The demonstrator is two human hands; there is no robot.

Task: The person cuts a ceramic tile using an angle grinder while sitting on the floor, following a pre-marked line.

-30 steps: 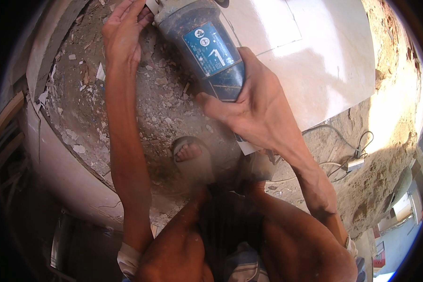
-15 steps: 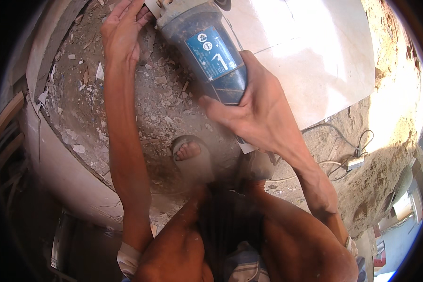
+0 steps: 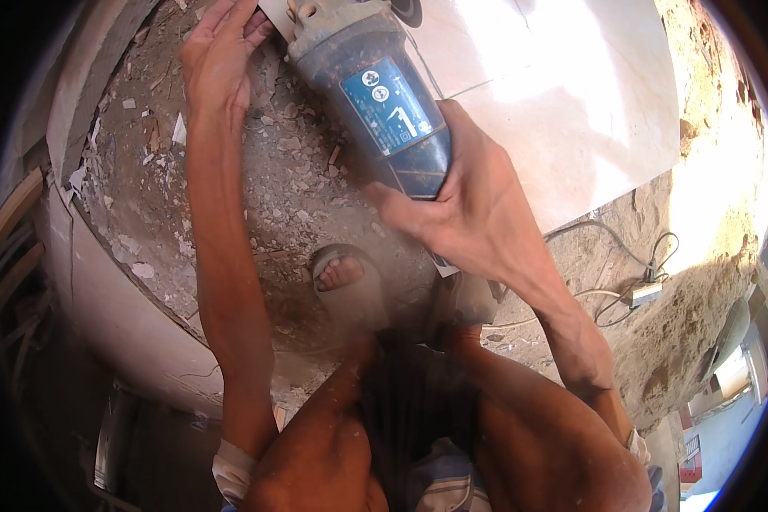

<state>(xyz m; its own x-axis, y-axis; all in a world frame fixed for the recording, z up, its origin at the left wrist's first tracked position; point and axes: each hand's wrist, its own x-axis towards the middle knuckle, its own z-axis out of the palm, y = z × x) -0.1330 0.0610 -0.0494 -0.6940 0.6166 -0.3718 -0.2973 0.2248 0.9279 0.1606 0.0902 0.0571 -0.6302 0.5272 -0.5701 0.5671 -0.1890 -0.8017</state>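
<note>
By the left edge of the pale tile (image 3: 606, 128), the right hand (image 3: 478, 200) wraps its fingers around the rear of the blue grinder (image 3: 375, 98), slightly closer in than a second ago. Beyond, the left hand (image 3: 220, 55) half-curls by its front end; its grip I cannot tell.

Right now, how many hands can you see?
2: the left hand, upper left, beside the far end of the grinder; the right hand, gripping its near end.

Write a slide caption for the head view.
Right grip around the rear of a dusty blue power tool, left grip near its front, above scattered rubble, pale tiles at right.
</note>
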